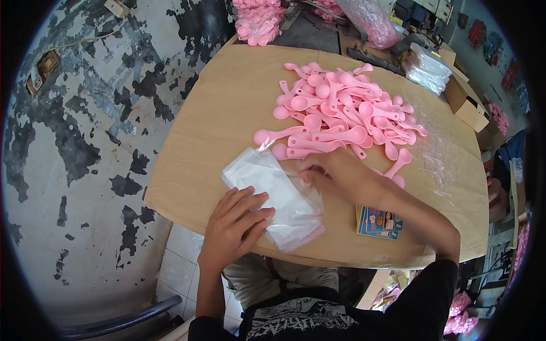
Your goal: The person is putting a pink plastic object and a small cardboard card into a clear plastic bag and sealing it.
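A stack of clear plastic bags [267,190] lies aslant near the front of the table. My left hand [239,219] rests on its lower left side, fingers stretched out and lying flat. By the stack's upper right edge is my right hand [330,173], its fingers curled together in a pinch; whether film is between them I cannot make out. Beyond both hands spreads a big heap of pink plastic measuring spoons [341,108], some close to the bags' top edge. Below my right forearm sits a small stack of colourful printed cards [378,223], partly covered by the arm.
Brown paper covers the table [205,131]. Crumpled clear film [438,153] lies at its right. Stacked bags [426,68] and an open cardboard box [466,102] stand at the far right, with bagged pink spoons [259,23] at the back. A peeling wall [91,142] rises on the left.
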Demonstrator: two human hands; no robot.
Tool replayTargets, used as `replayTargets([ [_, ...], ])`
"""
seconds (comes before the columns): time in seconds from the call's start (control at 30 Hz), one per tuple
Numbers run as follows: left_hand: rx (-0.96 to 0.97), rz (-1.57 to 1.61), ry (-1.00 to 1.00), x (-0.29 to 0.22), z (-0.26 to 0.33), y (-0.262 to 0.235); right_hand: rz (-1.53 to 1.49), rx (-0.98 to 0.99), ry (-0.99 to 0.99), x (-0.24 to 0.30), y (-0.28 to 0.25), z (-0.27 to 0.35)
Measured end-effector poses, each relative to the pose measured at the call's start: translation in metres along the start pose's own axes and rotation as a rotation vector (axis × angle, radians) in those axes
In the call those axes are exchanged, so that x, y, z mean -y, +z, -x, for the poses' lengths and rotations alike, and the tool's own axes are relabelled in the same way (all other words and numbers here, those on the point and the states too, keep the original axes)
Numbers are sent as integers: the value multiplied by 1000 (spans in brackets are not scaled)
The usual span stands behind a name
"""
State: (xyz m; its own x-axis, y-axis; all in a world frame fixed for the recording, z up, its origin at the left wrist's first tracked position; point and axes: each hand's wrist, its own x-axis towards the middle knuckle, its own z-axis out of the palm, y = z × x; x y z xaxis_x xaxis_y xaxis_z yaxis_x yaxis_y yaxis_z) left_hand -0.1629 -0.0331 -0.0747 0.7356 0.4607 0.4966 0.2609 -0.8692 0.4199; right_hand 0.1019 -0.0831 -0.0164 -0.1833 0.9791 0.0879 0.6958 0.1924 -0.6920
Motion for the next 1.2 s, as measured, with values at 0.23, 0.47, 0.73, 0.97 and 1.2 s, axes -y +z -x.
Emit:
replayTargets([
  [0.23, 120, -1, 7, -7, -20, -12, -239, -239, 159, 13, -57, 33],
  [0.47, 336, 1215, -442, -54, -124, 28, -241, -230, 235, 19, -50, 51],
  [0.73, 410, 1625, -346, -49, -204, 59, -389, -380, 307, -9, -69, 89],
  [0.97, 431, 1439, -446, -37, -191, 75, 72, -73, 192, -28, -90, 120],
  [1.2, 316, 1379, -501, -34, -183, 82, 32, 171, 380, -28, -93, 118],
])
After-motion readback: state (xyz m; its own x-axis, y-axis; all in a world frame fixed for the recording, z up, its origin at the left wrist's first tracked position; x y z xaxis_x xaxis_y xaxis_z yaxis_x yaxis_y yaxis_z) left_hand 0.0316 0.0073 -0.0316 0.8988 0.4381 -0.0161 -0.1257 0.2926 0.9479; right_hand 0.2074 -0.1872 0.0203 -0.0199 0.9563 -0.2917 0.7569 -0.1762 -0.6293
